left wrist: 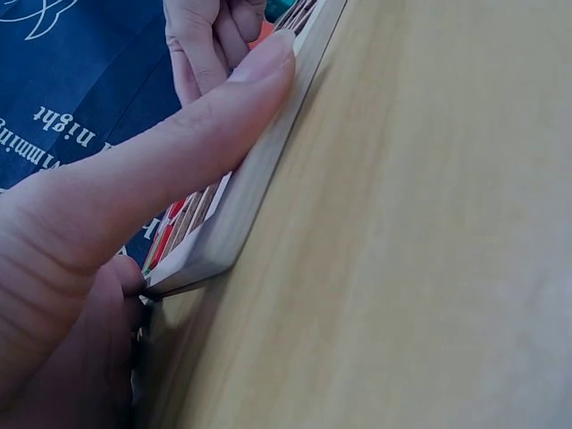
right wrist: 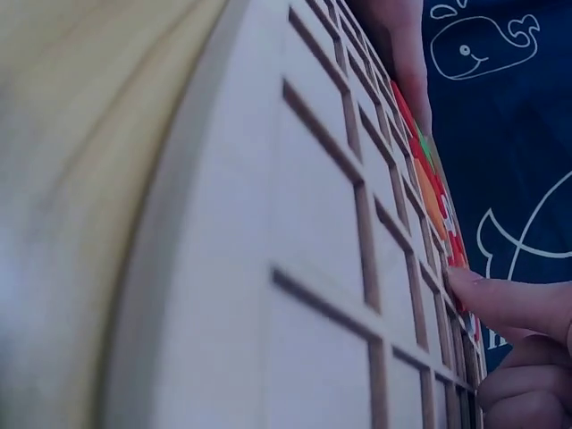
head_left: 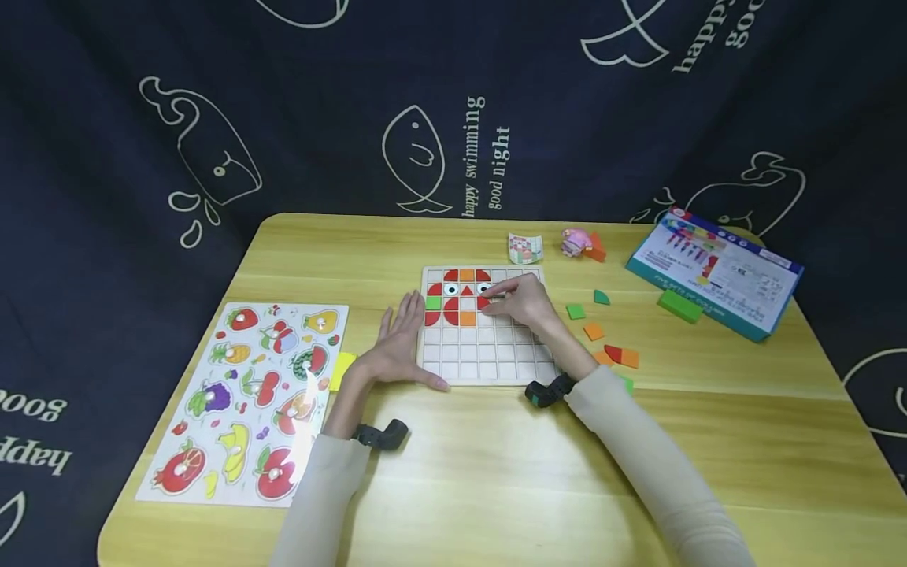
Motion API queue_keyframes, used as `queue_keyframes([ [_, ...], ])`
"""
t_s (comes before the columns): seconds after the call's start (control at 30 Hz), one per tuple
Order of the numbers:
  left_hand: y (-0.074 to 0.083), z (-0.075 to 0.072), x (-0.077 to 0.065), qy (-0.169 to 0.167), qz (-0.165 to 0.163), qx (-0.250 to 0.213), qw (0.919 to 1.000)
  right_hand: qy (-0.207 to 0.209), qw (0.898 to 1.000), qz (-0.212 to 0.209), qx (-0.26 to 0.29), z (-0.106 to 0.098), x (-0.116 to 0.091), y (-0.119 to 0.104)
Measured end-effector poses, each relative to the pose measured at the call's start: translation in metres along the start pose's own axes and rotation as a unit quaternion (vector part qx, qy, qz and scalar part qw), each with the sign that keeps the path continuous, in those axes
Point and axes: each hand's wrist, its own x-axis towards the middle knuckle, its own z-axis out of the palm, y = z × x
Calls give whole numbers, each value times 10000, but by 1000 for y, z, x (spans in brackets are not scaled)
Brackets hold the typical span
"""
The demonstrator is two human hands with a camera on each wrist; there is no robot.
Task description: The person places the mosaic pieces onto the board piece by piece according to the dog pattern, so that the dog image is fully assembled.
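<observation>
One square-gridded wooden board [head_left: 489, 353] | left hand [head_left: 397, 353] spread, touching it | right hand [head_left: 526, 302] pinching red tile [head_left: 483, 303]

The right hand [head_left: 523, 301] hides part of the board [head_left: 489, 353]; to the right of it, fine print on the box [head_left: 716, 272] is too small to read.

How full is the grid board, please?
Partly filled: coloured pieces sit in several far-side cells of the grid board, while its visible near rows are bare.

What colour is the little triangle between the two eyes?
The triangle is red; it shows best in the head view.
</observation>
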Motion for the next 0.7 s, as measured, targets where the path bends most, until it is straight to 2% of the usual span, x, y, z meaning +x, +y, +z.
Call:
queue_keyframes([
  [0.17, 2, 3, 2, -48, 25, 12, 10000, -42, 9997, 145, 183, -4, -2, 6],
  [0.27, 1, 4, 2, -61, 50, -7, 10000, -186, 9991, 147, 350, -15, -6, 7],
  [0.37, 1, 4, 2, -89, 77, -54, 9999, -148, 9994, 114, 283, -42, -19, 11],
  [0.53, 1, 1, 0, -53, 60, -70, 9999, 316, 9984, 136, -446, -102, -53, 38],
  [0.7, -1, 1, 3, -91, 80, -93, 9999, 119, 9942, 672, -826, -143, -88, 80],
])
